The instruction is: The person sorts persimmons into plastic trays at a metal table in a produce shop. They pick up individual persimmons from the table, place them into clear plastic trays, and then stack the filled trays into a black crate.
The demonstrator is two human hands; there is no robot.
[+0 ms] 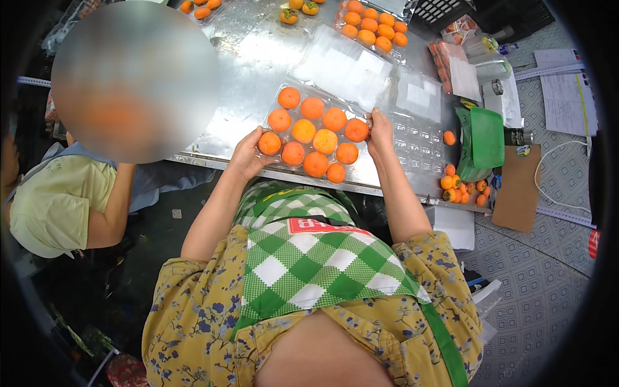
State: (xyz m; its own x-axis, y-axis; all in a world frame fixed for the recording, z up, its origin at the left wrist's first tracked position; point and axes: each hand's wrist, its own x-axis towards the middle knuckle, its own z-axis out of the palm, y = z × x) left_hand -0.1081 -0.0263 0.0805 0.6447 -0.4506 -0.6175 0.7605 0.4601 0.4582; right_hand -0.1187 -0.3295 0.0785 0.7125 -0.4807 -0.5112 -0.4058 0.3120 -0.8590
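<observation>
A clear plastic tray (341, 134) of several orange persimmons (303, 131) lies tilted in view over the table's near edge. My left hand (250, 156) grips its left edge, thumb on top at the rim. At the right edge, my right hand (379, 129) holds the tray near its upper corner. Beyond the tray spreads a clear plastic lid (338, 67) with white sheets on it; I cannot tell whether lid and tray are joined. The fruits sit in separate hollows with their smooth sides up.
Right of my hand, an empty moulded tray (418, 145) lies on the metal table (246, 53). Loose persimmons (458, 188) cluster by a green plastic container (487, 138). A filled persimmon pack (370, 24) stands at the back. Another person's arm (116, 208) is at left.
</observation>
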